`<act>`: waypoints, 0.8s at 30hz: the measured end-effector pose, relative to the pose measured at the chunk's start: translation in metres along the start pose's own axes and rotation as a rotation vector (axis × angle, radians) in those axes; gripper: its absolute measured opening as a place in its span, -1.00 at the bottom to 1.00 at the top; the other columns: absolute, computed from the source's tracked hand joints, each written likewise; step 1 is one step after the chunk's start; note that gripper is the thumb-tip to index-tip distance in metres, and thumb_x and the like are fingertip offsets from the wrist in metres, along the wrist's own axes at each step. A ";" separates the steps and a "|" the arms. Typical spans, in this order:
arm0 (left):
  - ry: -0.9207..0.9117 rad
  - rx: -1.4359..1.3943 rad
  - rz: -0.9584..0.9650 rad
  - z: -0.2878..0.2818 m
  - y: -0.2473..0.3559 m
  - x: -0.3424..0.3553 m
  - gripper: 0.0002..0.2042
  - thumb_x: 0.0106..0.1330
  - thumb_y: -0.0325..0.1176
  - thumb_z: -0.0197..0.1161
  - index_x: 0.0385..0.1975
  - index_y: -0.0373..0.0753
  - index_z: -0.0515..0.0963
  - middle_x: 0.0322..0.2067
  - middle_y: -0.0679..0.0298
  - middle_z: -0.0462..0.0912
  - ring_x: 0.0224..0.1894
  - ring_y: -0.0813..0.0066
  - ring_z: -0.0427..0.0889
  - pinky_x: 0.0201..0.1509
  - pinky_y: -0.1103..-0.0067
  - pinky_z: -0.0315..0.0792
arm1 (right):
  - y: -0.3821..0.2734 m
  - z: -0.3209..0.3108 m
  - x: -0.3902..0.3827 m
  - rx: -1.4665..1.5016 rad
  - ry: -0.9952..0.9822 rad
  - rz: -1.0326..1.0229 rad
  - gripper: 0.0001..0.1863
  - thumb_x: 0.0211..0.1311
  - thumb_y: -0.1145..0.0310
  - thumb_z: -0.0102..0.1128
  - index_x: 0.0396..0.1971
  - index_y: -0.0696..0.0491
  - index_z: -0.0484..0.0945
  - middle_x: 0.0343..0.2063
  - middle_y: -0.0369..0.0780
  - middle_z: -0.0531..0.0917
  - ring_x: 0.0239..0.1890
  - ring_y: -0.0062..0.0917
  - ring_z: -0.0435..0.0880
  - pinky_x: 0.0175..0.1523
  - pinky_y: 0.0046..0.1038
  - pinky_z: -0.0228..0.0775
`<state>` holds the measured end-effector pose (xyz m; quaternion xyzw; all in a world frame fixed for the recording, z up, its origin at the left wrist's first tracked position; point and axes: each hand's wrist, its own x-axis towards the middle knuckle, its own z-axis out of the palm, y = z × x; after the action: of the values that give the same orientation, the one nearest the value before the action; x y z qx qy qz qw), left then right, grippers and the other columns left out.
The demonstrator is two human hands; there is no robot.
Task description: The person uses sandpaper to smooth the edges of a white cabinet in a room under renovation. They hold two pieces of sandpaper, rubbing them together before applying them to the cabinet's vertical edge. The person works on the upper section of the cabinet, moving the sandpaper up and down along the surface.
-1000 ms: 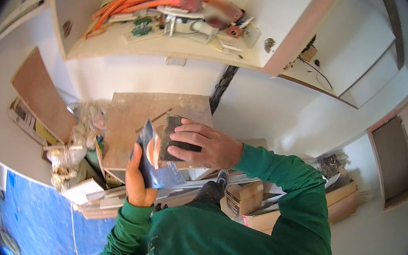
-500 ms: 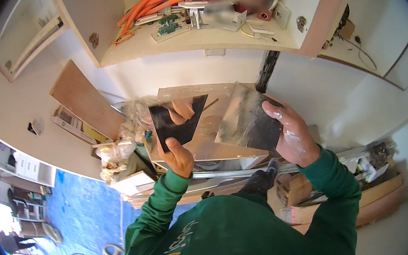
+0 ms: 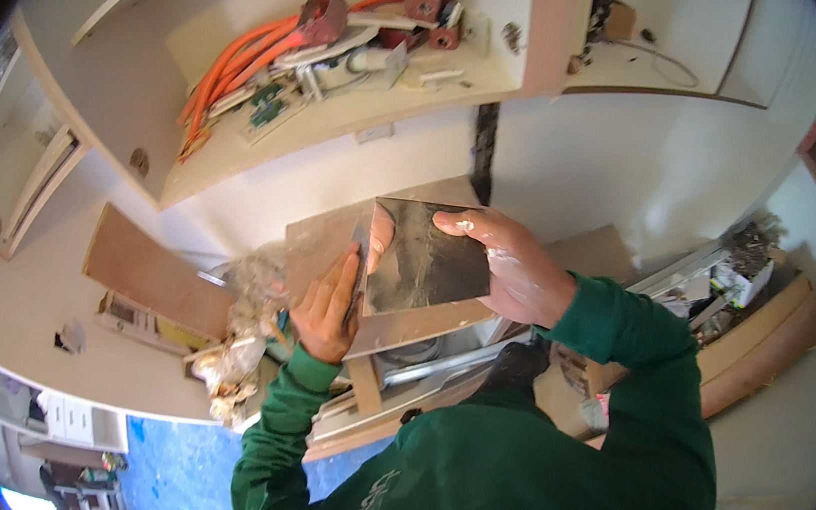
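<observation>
My right hand (image 3: 522,268) grips a dark, glossy rectangular panel (image 3: 432,268) by its right edge, thumb on top. Pale, dusty streaks run across the panel's face, and white smears mark the hand. A second dark panel (image 3: 358,285) is seen almost edge-on, with my left hand (image 3: 326,311) closed on it, fingers laid along its outer side. The two panels stand close together at an angle, their near edges nearly meeting; whether they touch I cannot tell. A finger-like shape, perhaps a reflection, shows at the right panel's left edge.
Below the panels lies a brown board (image 3: 328,246). A shelf (image 3: 344,112) ahead holds orange tubing (image 3: 239,59), red boxes and loose parts. To the left are a leaning wooden board (image 3: 150,266) and crumpled plastic (image 3: 229,366). Metal strips and cardboard (image 3: 756,340) lie to the right.
The two panels, held apart before, have come together. The left one has turned from face-up to nearly edge-on. My view has shifted, so the shelf sits further left.
</observation>
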<state>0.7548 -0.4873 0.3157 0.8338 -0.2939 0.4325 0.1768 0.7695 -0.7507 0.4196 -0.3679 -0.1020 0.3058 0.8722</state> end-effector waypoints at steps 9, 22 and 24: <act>0.329 -1.058 -0.999 0.044 0.034 -0.088 -0.69 0.59 -0.20 0.03 -0.19 -0.37 0.52 -0.27 0.13 0.66 -0.17 0.29 0.65 0.06 0.44 0.51 | -0.203 -0.054 -0.016 -0.276 0.202 -0.589 -0.61 0.40 0.23 0.17 0.13 0.09 0.48 0.03 -0.20 0.64 0.09 -0.44 0.62 0.19 -0.21 0.50; 0.711 -1.209 -1.461 0.004 0.018 -0.141 -0.58 0.54 -0.04 0.07 0.08 -0.32 0.50 0.03 0.13 0.63 0.11 0.17 0.56 0.24 0.29 0.40 | -0.427 0.034 0.008 -2.024 0.644 -1.216 -0.64 0.32 0.46 0.10 0.10 0.07 0.60 -0.12 -0.18 0.61 -0.09 -0.36 0.59 0.11 -0.34 0.40; 0.614 -1.306 -1.470 0.005 0.004 -0.171 -0.59 0.56 -0.09 0.04 0.19 -0.28 0.43 0.10 0.15 0.59 0.16 0.18 0.54 0.29 0.30 0.37 | -0.437 0.033 0.020 -2.219 0.592 -1.379 -0.62 0.30 0.50 0.06 0.10 0.03 0.61 -0.14 -0.14 0.60 -0.06 -0.28 0.58 0.12 -0.31 0.41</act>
<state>0.6781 -0.4351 0.1717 0.4025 0.1690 0.1678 0.8839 0.9721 -0.9566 0.7495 -0.8023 -0.2668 -0.5281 0.0788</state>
